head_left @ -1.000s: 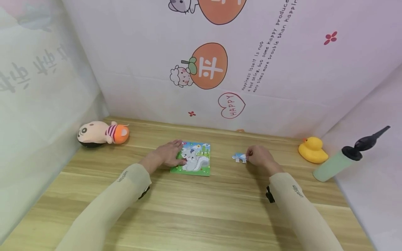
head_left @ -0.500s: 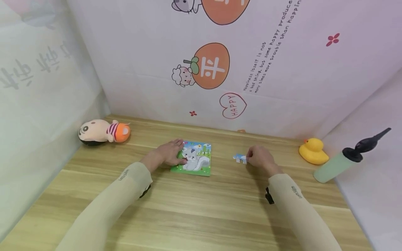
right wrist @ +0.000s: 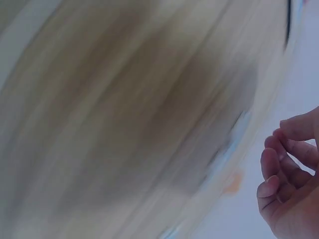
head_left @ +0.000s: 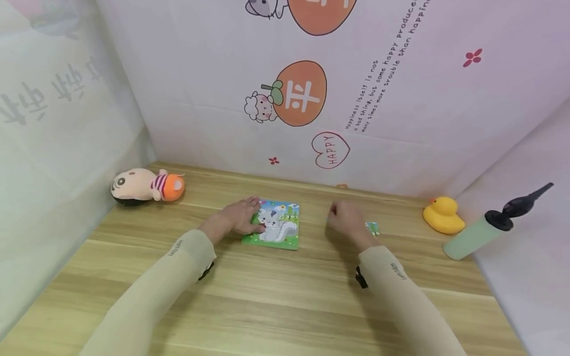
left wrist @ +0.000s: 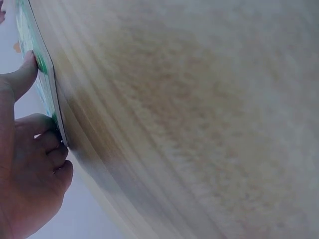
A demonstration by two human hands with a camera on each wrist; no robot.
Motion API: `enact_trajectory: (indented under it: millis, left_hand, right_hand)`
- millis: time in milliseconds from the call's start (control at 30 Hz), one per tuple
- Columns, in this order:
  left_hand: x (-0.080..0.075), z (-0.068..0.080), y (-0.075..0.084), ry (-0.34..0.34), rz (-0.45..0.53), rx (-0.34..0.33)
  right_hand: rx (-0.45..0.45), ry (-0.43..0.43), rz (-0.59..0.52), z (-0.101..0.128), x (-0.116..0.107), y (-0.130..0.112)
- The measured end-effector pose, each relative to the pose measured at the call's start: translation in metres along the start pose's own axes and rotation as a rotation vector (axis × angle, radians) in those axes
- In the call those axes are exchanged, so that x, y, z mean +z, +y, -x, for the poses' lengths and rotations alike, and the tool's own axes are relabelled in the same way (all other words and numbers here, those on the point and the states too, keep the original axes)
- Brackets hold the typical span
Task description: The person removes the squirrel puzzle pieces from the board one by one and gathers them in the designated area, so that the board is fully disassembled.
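Note:
The jigsaw puzzle [head_left: 278, 232] lies flat on the table and shows a grey squirrel-like animal on green grass. My left hand [head_left: 240, 216] holds it at its left side, thumb on the picture. In the left wrist view, curled fingers [left wrist: 56, 152] meet the puzzle's edge. To the puzzle's right, over the table, is my right hand [head_left: 349, 220], thumb and index tips together; I cannot tell whether a piece is hidden between them. A green-and-blue puzzle piece [head_left: 372, 228] lies to the right of that hand. In the right wrist view, a blurred light-blue piece [right wrist: 230, 153] lies on the table.
At the back left lies a plush doll [head_left: 144, 186] in orange and stripes. A yellow rubber duck [head_left: 444, 215] and a leaning pale green bottle-like pump [head_left: 474, 237] with a black top stand at the right. A printed cloth wall [head_left: 213, 123] closes off the back.
My right hand moves left, over where the blue pieces showed, and uncovers the green-and-blue piece on its right. The left hand and the puzzle stay in place; the head view shifts slightly.

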State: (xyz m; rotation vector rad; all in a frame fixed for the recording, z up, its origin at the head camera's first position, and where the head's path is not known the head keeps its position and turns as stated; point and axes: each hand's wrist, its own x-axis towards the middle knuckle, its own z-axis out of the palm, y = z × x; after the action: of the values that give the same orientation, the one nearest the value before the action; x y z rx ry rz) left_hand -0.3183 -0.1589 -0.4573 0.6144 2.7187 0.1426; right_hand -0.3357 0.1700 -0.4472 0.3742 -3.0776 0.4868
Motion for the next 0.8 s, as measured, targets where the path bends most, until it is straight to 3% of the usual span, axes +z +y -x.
enact_trajectory:
  millis: [133, 400, 600, 800]
  left_hand:
    - [0.001, 0.000, -0.002, 0.012, 0.005, -0.006]
    - [0.007, 0.000, -0.005, 0.046, 0.039, -0.010]
    - [0.006, -0.001, -0.005, 0.058, 0.036, -0.002]
    - [0.007, -0.001, -0.007, 0.060, 0.062, -0.002]
  right_hand:
    - [-0.084, 0.006, -0.058, -0.008, 0.016, -0.048]
    - [-0.229, -0.134, -0.143, -0.017, 0.050, -0.124]
    - [-0.277, -0.149, -0.118, -0.022, 0.063, -0.144]
    - [-0.234, -0.136, -0.105, -0.026, 0.071, -0.144]
